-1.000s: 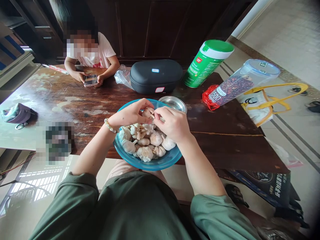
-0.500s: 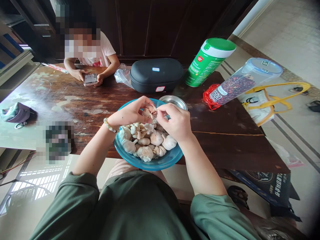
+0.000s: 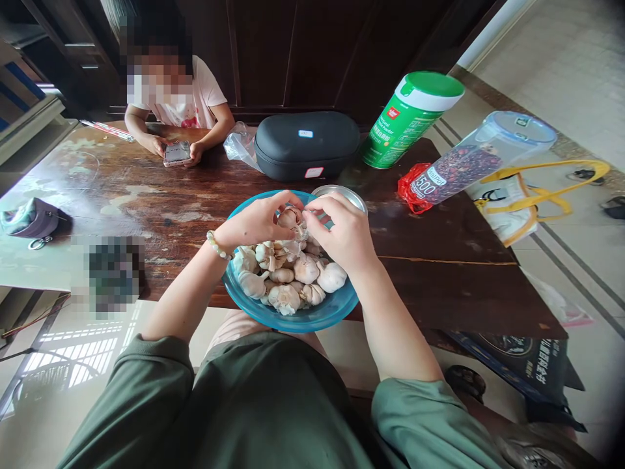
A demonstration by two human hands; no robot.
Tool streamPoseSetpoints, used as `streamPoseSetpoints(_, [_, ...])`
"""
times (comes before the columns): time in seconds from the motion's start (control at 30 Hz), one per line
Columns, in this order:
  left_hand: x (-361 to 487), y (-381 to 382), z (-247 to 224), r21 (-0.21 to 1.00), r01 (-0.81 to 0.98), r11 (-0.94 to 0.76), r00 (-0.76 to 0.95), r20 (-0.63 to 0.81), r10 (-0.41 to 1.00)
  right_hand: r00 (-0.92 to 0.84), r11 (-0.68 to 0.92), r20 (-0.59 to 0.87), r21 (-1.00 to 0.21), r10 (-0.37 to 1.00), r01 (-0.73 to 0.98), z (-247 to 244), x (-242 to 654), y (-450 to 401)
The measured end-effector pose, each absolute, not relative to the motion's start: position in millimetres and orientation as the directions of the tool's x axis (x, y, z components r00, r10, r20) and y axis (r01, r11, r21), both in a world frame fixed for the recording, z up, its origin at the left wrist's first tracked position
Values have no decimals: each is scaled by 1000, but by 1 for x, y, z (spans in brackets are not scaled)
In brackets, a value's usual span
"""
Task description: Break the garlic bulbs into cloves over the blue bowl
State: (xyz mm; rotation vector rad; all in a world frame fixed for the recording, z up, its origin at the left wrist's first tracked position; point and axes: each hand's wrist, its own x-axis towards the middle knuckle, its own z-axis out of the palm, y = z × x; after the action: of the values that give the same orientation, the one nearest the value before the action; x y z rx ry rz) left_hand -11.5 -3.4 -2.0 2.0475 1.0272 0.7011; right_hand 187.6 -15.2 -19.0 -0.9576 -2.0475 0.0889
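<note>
Your left hand [image 3: 258,220] grips a garlic bulb [image 3: 291,217] | your right hand [image 3: 346,228] has shifted to its edge, pinch unclear | peeling seems unfinished

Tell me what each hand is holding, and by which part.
Left hand holds a garlic bulb by its sides, between thumb and fingers. Right hand is beside the bulb; whether it pinches any part cannot be told.

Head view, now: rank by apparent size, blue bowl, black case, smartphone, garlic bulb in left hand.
1. Blue bowl
2. Black case
3. Smartphone and garlic bulb: not ranked; they look close, and the left hand covers part of the bulb.
</note>
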Motion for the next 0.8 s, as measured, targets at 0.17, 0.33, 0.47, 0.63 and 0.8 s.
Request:
streamPoseSetpoints(0.17, [-13, -1, -5, 699, 493, -518, 572, 188, 798, -322, 691, 664, -414, 674, 593, -19, 187, -14])
streamPoseSetpoints(0.33, [-13, 0, -8, 717, 497, -489, 568, 158, 808, -334, 684, 650, -409, 683, 604, -20, 188, -13])
streamPoseSetpoints(0.47, [-12, 0, -12, 822, 398, -407, 562, 132, 816, -321, 676, 657, -400, 682, 619, -19, 189, -13])
streamPoseSetpoints(0.63, [-12, -2, -11, 897, 321, -305, 560, 80, 825, -265, 677, 693, -427, 671, 600, -20, 190, -11])
streamPoseSetpoints(0.8, [-10, -4, -6, 903, 305, -301, 548, 92, 831, -195, 648, 695, -478, 691, 593, -21, 191, -11])
